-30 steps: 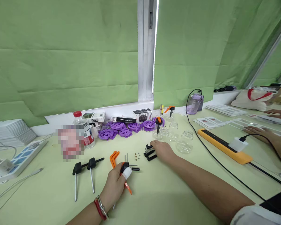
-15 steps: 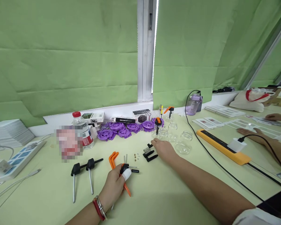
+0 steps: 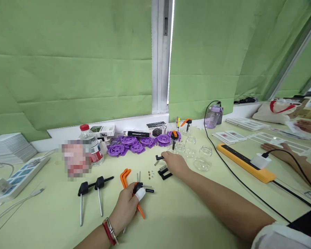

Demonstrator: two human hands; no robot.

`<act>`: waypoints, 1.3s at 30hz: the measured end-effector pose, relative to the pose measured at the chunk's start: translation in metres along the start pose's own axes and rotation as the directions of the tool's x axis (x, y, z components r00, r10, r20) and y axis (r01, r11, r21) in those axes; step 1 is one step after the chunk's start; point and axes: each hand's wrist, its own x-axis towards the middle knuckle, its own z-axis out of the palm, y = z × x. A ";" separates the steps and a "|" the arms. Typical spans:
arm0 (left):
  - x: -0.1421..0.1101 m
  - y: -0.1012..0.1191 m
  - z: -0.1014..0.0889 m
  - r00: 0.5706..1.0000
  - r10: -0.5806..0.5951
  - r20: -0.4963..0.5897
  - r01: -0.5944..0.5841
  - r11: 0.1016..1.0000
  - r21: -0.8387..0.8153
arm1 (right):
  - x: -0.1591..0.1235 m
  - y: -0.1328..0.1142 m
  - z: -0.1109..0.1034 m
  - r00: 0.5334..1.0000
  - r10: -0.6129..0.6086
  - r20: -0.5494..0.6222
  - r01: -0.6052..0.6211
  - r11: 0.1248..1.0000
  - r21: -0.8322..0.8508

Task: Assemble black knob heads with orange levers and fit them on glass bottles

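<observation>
My left hand, its thumb wrapped in white, is closed around a black plastic head with a metal rod. A black peg sticks out to the right of it. Orange handles lie just beyond that hand, and an orange strip shows below it; whether I hold the strip, I cannot tell. Farther right, my right hand pinches a small black L-shaped plastic part. Under it are a loose spring, another spring and black pegs, partly hidden by my hand.
Two black-headed metal rods lie left. Tiny brass and silver pieces sit mid-table. Behind are purple plastic discs, a bottle and glass jars. An orange power strip and a co-worker's hands are right.
My right hand has lifted the black L-shaped part slightly up and left, off the pegs. One spring now lies apart from the other. My left hand has barely moved.
</observation>
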 end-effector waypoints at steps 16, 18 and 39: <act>0.001 0.001 -0.001 1.000 -0.030 0.007 0.031 0.999 -0.027 | 0.046 -0.001 0.047 0.983 -0.101 0.151 0.011 0.862 0.506; 0.002 0.000 -0.002 1.000 -0.024 0.010 0.024 1.000 -0.018 | 0.041 0.002 0.043 0.980 -0.113 0.162 0.012 0.852 0.523; 0.002 0.000 -0.003 1.000 -0.015 0.023 0.016 0.999 -0.033 | 0.042 0.005 0.026 0.960 -0.163 0.229 -0.011 0.794 0.608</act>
